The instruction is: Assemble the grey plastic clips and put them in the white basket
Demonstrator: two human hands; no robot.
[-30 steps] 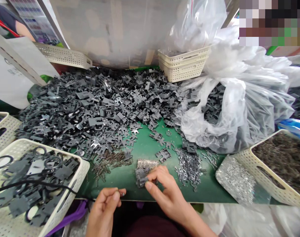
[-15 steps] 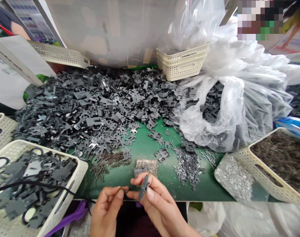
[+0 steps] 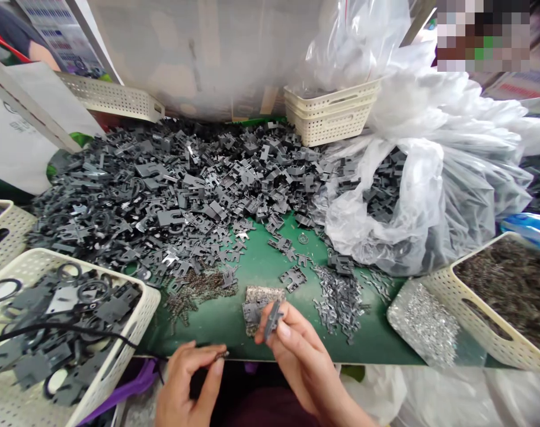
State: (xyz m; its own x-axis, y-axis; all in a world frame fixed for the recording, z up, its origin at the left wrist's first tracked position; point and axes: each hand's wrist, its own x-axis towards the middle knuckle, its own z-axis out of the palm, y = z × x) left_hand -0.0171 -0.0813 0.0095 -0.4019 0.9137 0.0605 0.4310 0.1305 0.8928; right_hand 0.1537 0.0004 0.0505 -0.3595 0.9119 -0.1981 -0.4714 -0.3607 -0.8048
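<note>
My right hand (image 3: pixel 299 350) pinches a small grey plastic part (image 3: pixel 273 320) between thumb and fingers, tilted on edge above the front of the table. Left of it, my left hand (image 3: pixel 189 379) holds a tiny dark spring (image 3: pixel 221 355) at the tips of thumb and index finger, apart from the right hand. Just behind the right hand, a grey plastic plate (image 3: pixel 254 309) leans on a speckled block (image 3: pixel 265 295). A scatter of small brown springs (image 3: pixel 203 290) lies beyond the left hand. To the right is a heap of little grey clips (image 3: pixel 338 299).
A large pile of grey plastic parts (image 3: pixel 185 190) covers the back of the green table (image 3: pixel 296 347). Cream baskets stand at left (image 3: pixel 152 302) and right (image 3: pixel 438 270). A clear bag of silvery bits (image 3: pixel 425 323) lies at front right, and a big plastic bag (image 3: pixel 460 196) behind it.
My hands have drawn apart. The right hand has moved slightly right and up with the grey plastic part; the left has dropped a little, its thumb and index finger less tightly together.
</note>
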